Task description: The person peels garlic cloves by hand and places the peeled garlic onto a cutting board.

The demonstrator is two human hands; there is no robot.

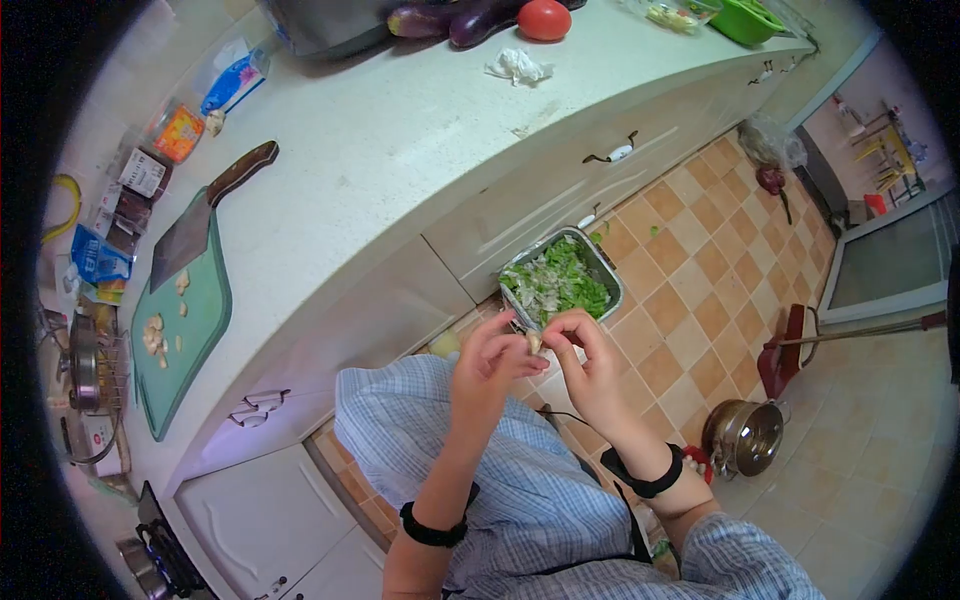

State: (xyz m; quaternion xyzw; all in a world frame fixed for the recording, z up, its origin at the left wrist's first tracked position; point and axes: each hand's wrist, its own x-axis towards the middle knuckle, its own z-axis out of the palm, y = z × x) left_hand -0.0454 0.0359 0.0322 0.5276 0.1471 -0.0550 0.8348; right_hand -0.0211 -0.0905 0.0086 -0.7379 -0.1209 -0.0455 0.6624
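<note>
In front of my body, both hands meet over a small pale garlic clove (pixel 534 343). My left hand (pixel 484 362) has its fingers curled about the clove from one side. The thumb and forefinger of my right hand (pixel 583 356) pinch it from the other. Just beyond my fingertips, on the floor, is a square bin (pixel 612 283) holding green leafy scraps and whitish peelings. On the counter at left, several peeled cloves (pixel 154 335) lie on a green cutting board (pixel 205 325). A cleaver (pixel 190 232) with a brown wooden handle rests across the board's far end.
The white counter (pixel 350 150) curves along the left and far side, bearing eggplants (pixel 470 22), a tomato (pixel 545 19), a crumpled tissue (pixel 519 67) and a green basket (pixel 745 20). A lidded steel pot (pixel 745 437) and a red dustpan (pixel 785 355) are on the tiled floor at right.
</note>
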